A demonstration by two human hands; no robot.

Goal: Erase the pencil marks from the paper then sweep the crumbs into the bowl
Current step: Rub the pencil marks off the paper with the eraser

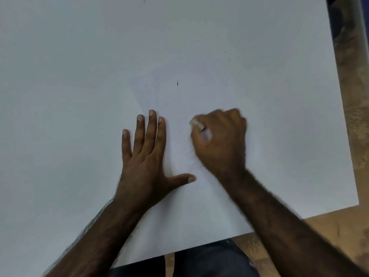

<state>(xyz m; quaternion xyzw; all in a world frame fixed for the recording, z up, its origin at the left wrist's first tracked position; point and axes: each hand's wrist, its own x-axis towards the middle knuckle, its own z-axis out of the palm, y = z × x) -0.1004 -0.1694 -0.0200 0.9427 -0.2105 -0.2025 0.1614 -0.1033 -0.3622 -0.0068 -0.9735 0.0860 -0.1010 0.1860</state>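
A white sheet of paper point(199, 100) lies on the white table point(69, 76), its left edge running under my left hand. My left hand point(148, 156) presses flat on the paper with fingers straight and thumb spread. My right hand point(221, 138) is curled and blurred, and it pinches a small white eraser point(196, 123) against the paper. Faint pencil marks point(199, 166) show between the two hands. A small dark crumb point(177, 83) lies on the paper farther out. No bowl is in view.
The table's right edge point(343, 116) and near edge point(199, 246) border a brown floor point(355, 136). My dark trousers point(209, 260) show below the near edge. A dark object point(347, 17) sits past the table's far right corner.
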